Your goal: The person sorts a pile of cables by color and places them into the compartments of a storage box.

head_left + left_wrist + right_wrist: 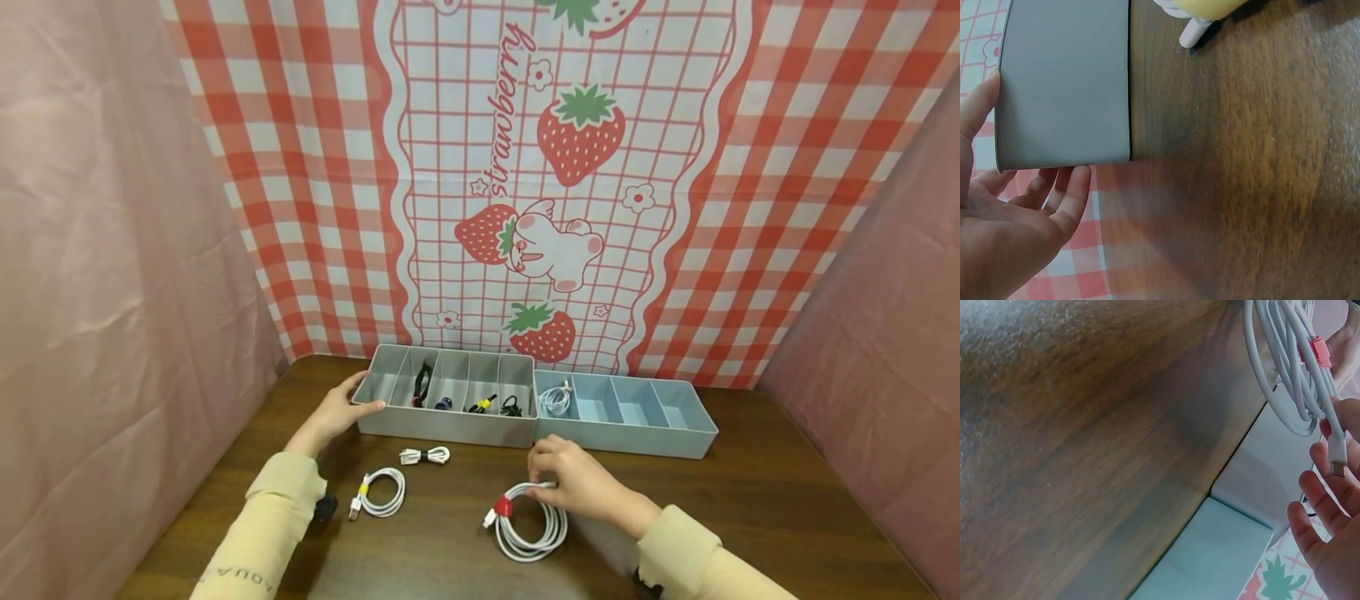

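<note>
My right hand pinches the upper edge of a coiled white cable with a red strap. In the right wrist view the cable's metal-tipped plug hangs by the fingers, and the coil looks raised off the table. My left hand grips the left end of a grey divided box, its thumb on the front rim and its fingers against the end wall. Between the hands lie a white cable with a yellow tie and a smaller white cable with a black tie.
Dark and coloured cables, one black with a yellow tie, lie in several grey compartments. A light blue divided box adjoins on the right, with a white cable in its leftmost compartment. A strawberry-print cloth hangs behind the wooden table.
</note>
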The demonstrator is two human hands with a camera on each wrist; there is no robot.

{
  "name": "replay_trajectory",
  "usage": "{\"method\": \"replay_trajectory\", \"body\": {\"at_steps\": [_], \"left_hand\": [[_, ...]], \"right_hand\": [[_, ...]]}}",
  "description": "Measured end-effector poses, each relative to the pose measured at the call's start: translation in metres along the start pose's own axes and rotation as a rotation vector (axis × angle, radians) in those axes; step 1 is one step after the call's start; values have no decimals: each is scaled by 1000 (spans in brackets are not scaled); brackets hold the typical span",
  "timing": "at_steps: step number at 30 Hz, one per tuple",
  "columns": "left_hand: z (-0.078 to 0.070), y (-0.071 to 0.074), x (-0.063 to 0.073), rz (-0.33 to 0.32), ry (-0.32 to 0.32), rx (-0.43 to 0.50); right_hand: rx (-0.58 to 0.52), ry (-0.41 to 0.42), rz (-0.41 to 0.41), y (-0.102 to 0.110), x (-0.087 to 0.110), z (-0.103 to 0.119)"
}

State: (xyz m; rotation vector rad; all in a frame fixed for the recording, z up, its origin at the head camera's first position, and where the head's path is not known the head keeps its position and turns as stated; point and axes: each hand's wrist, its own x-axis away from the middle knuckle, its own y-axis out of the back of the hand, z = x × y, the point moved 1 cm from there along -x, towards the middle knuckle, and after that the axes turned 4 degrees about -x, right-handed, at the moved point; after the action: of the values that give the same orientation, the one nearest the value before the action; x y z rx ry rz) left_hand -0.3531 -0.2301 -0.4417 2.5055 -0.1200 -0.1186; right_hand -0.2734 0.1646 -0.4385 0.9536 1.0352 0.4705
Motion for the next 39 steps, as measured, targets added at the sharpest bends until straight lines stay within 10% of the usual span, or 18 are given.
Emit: {"method": "replay_trajectory", "body": {"at_steps": [39], "left_hand": [[1, -1, -2, -24, 5, 7]], "right_hand": [[160, 12, -83, 45, -8, 3]]}}
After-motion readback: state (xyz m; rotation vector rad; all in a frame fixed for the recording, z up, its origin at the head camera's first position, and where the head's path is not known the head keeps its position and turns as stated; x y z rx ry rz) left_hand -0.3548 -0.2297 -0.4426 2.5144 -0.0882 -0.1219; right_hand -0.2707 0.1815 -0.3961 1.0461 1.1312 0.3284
